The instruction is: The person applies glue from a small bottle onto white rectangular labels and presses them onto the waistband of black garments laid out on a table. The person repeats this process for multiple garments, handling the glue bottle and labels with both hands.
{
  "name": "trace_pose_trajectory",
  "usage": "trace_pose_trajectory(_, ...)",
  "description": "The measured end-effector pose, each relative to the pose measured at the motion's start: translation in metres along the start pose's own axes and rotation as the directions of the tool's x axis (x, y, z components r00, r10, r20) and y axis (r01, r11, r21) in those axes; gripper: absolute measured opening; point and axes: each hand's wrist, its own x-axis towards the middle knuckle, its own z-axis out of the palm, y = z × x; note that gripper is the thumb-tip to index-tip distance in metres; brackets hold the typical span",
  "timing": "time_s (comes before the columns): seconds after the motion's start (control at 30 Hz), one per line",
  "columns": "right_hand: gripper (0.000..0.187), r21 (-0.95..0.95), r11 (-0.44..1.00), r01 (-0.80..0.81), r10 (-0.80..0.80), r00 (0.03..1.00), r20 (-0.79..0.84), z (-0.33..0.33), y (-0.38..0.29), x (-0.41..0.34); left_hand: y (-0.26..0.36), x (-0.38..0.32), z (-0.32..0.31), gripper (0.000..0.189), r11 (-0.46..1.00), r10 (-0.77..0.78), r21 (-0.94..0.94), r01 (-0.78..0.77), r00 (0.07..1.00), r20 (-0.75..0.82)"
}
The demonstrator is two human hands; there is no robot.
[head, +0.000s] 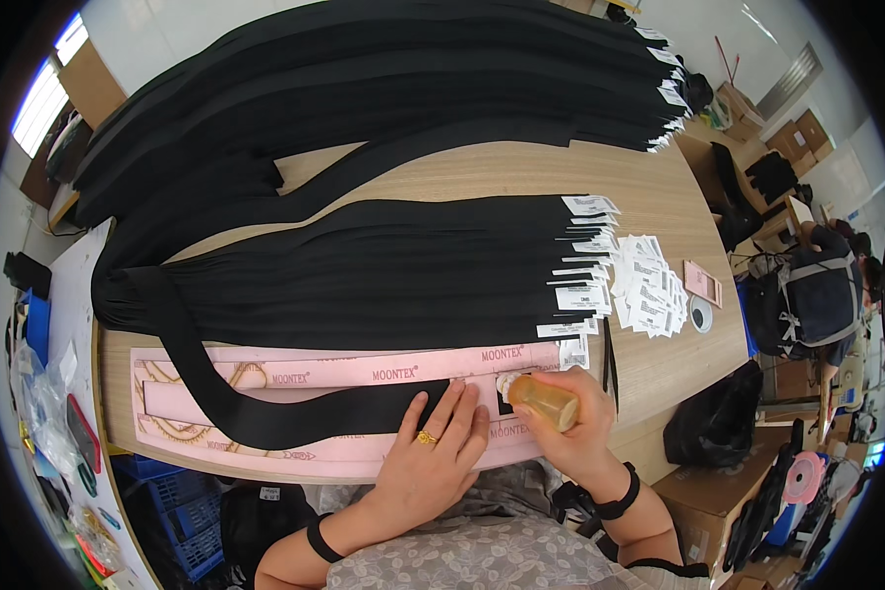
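My left hand [442, 435] lies flat, fingers spread, over the end of a black fabric strip [310, 420] on a pink printed board [405, 372]. My right hand [575, 413] grips an amber bottle [544, 402], tilted with its whitish tip down at a small black rectangle on the board, right of my left fingertips. Behind the board lies a layered stack of black strips [383, 273], with white printed labels [584, 299] at its right ends. The strip under my left hand curves back to the bunched left end of this stack.
Farther back lies a larger pile of black strips [413, 81], also labelled. Loose white labels [647, 287], a pink frame-shaped piece [703, 284] and a small round container [701, 315] are at the right. Blue crates [184, 516] stand below left. A person [818, 295] sits far right.
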Motion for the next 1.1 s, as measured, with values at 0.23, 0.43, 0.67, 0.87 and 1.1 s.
trace_pose_trajectory(0.23, 0.036, -0.084, 0.992, 0.095, -0.088, 0.993, 0.079, -0.006, -0.003, 0.000, 0.000, 0.000, 0.001, 0.072, 1.000, -0.001, 0.008, 0.001, 1.000, -0.010)
trace_pose_trajectory(0.43, 0.034, -0.067, 0.992, 0.103, -0.093, 0.987, 0.130, -0.013, -0.011, -0.004, 0.000, 0.000, 0.002, 0.073, 1.000, -0.008, -0.003, 0.008, 1.000, -0.016)
trace_pose_trajectory(0.67, 0.024, -0.046, 0.997, -0.067, 0.072, 0.989, 0.125, -0.031, -0.010, 0.003, 0.001, 0.001, 0.001, 0.072, 0.999, -0.018, -0.029, 0.017, 0.999, -0.050)
trace_pose_trajectory(0.87, 0.026, -0.084, 0.996, -0.026, 0.029, 0.999, 0.029, -0.031, -0.002, 0.004, 0.001, 0.002, 0.003, 0.071, 1.000, -0.012, -0.020, 0.011, 0.998, -0.054)
trace_pose_trajectory(1.1, 0.034, -0.232, 0.961, 0.154, -0.134, 0.986, 0.100, -0.032, 0.005, 0.000, 0.000, 0.001, 0.002, 0.075, 1.000, -0.008, -0.021, 0.008, 1.000, -0.006)
